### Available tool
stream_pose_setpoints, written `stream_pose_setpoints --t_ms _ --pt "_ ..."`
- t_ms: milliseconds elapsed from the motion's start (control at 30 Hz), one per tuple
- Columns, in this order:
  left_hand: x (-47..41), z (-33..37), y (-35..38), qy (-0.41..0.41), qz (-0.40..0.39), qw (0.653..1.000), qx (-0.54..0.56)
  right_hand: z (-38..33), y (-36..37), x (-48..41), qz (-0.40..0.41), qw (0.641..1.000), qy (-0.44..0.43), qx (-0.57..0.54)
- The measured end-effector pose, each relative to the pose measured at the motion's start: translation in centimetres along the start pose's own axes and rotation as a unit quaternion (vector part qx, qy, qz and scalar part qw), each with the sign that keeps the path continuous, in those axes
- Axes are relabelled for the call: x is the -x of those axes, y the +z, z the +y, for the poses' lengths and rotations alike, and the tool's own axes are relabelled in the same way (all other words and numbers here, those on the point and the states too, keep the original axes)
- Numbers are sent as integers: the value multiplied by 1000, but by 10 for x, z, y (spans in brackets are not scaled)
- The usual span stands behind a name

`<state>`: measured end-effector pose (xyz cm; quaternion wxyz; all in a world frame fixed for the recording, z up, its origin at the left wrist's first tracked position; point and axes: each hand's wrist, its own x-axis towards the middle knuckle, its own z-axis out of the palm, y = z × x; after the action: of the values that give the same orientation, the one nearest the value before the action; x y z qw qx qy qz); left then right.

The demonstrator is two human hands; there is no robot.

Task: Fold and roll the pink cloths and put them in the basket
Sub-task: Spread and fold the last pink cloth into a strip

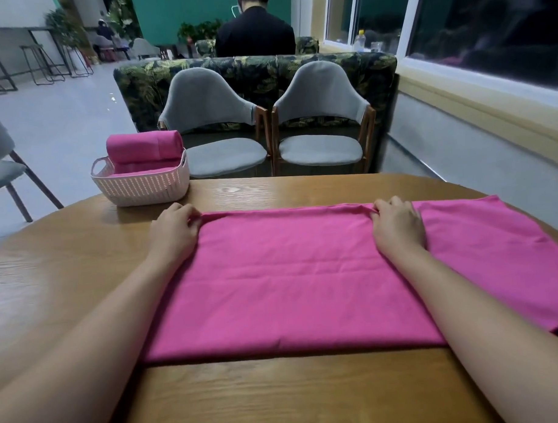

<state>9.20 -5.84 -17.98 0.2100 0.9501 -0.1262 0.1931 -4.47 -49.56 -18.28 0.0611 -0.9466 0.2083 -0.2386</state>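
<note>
A pink cloth (289,280) lies flat and folded on the wooden table (278,398), its long side across my view. My left hand (174,230) pinches its far left corner, and my right hand (397,226) pinches the far edge further right, where the edge is slightly bunched. Another pink cloth (501,260) lies flat to the right, partly under the first and under my right forearm. At the table's far left stands a white woven basket (141,187) holding a rolled pink cloth (144,146) on top of more pink fabric.
Two grey chairs (211,125) face the table's far edge, with a leaf-patterned sofa back behind them. A person in black sits beyond with their back turned. Another grey chair (1,164) stands at the left. A window wall runs along the right.
</note>
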Motion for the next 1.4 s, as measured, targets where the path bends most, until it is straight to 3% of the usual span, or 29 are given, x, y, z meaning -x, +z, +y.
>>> stream_pose_setpoints --t_ms 200,333,500,800,1067,1400 --pt "45 -1 -18 -10 9 1000 25 11 -17 40 4 1000 -5 3" --pt "77 -4 -34 -59 39 997 36 19 -28 69 17 1000 -19 2" --pt "76 -8 -46 -63 31 997 34 23 -37 85 20 1000 -13 -7" --pt "59 -15 -34 -97 15 995 29 22 -41 83 22 999 8 -42" --pt "61 -20 -32 -73 24 997 32 15 -56 39 -67 991 106 -51" --pt "58 -20 -37 -66 35 997 30 21 -34 45 -11 996 82 23"
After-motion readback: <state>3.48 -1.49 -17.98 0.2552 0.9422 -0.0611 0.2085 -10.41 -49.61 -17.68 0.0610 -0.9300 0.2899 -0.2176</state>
